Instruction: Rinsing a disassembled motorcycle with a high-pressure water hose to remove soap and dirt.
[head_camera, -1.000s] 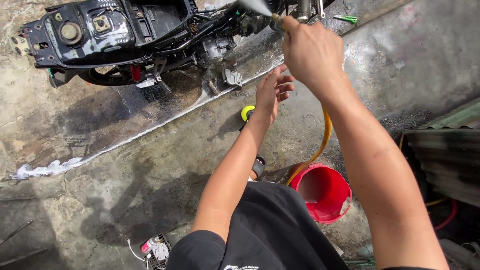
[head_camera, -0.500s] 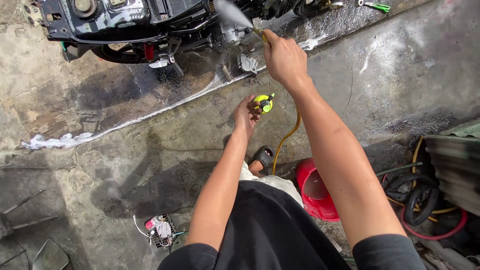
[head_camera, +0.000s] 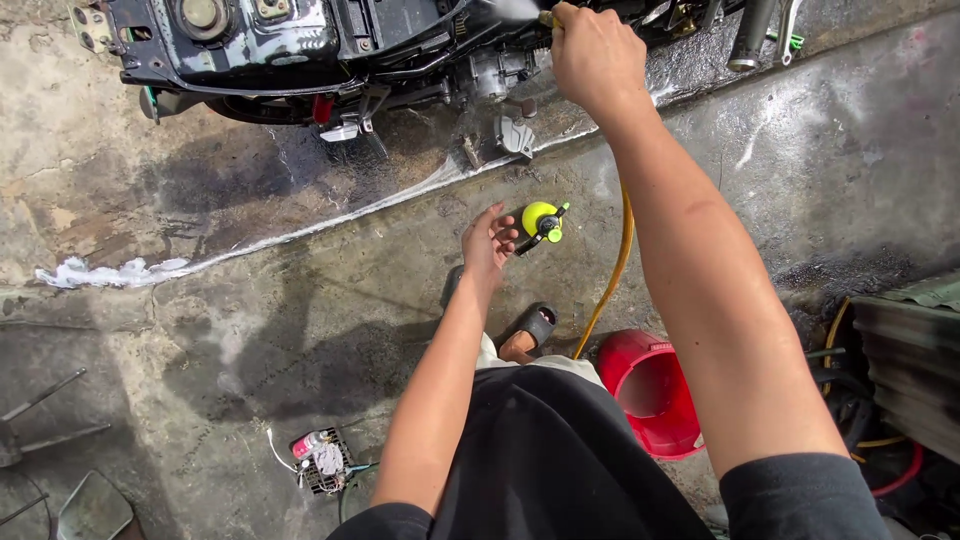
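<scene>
Here, seen from above, the right hand (head_camera: 595, 55) is closed in a tight grip around a spray nozzle (head_camera: 545, 17) at the top of the view, with white spray showing at its tip against a stripped black motorcycle (head_camera: 300, 50). A yellow hose (head_camera: 610, 275) runs down from under that grip, past the forearm, toward the person's feet. Below and to the right of the grip stands a red bucket (head_camera: 655, 390) on the wet concrete floor (head_camera: 250, 300); what it holds cannot be made out. The left hand (head_camera: 488, 240) hangs lower, its grip loose and open with fingers spread, holding nothing. Just to its right, close to the fingertips, lies a small yellow-green spray bottle (head_camera: 541, 220) on the floor. Below that hand a foot in a dark sandal (head_camera: 530, 328) shows. Far below and left of it sits a small wire basket (head_camera: 320, 462) with a few small items inside. A line of white foam (head_camera: 110, 272) runs across the floor to the left.
</scene>
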